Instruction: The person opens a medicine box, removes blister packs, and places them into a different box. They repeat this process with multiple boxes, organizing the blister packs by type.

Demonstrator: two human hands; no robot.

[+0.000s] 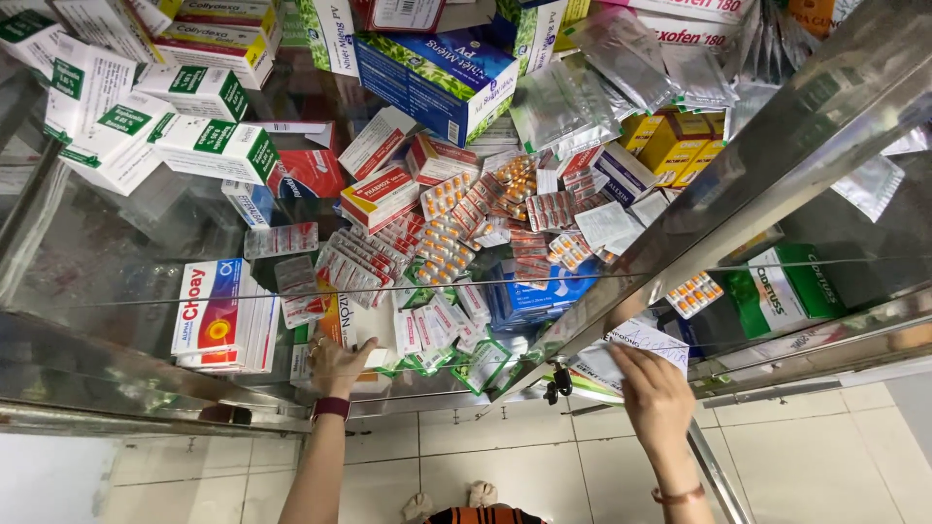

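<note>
While the left hand [337, 367] rests with loose fingers on a white box [361, 325] inside the glass cabinet [116, 281], the right hand [656, 396], pinching a paper slip [636, 344] against the metal frame [777, 160], should stay steady for reading.

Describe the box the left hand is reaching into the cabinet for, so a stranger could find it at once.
Start at the glass cabinet shelf piled with medicine. Near its front edge, the left hand touches a white box with orange and dark lettering. It stands right of the wider red, blue and white box, beside loose blister strips.
</note>
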